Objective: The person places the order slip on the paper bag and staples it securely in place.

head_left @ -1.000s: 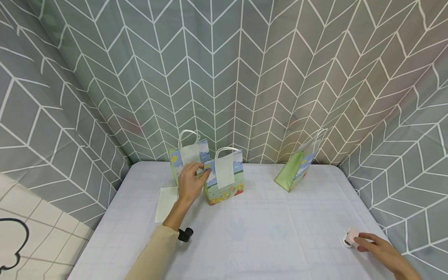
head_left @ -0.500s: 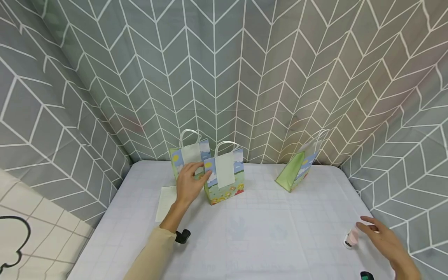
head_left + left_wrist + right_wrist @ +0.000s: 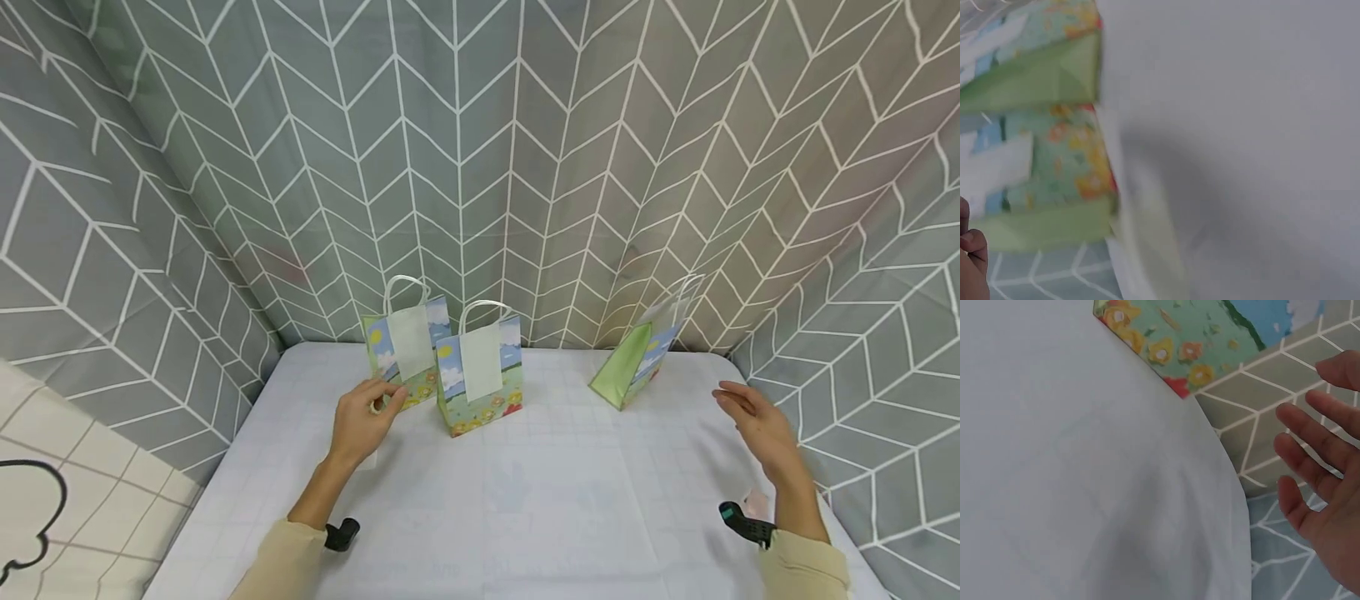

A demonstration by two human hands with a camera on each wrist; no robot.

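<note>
My left hand [image 3: 363, 421] hovers with bent fingers in front of two paper gift bags, apart from both; nothing shows in its grasp. The back-left bag [image 3: 412, 342] and the front bag [image 3: 480, 367] stand upright, each with a white handle and a pale label over a printed meadow. A pale paper sheet [image 3: 366, 461] lies mostly hidden beneath the left hand and forearm. My right hand [image 3: 761, 429] is raised over the table's right side, fingers loosely spread with nothing in them, right of a third gift bag [image 3: 637, 362]. Its wrist partly covers a small pink object [image 3: 755, 503].
All of this is on a table with a white cloth [image 3: 555, 492]. Grey curtains [image 3: 487, 167] with white chevron lines close off the back and sides. In the right wrist view, the third bag's flowered face [image 3: 1179, 344] stands by the table's edge.
My left hand has left the front bag's upper corner and moved down and left over the sheet. The right hand has let go of the pink object and moved forward, away from it.
</note>
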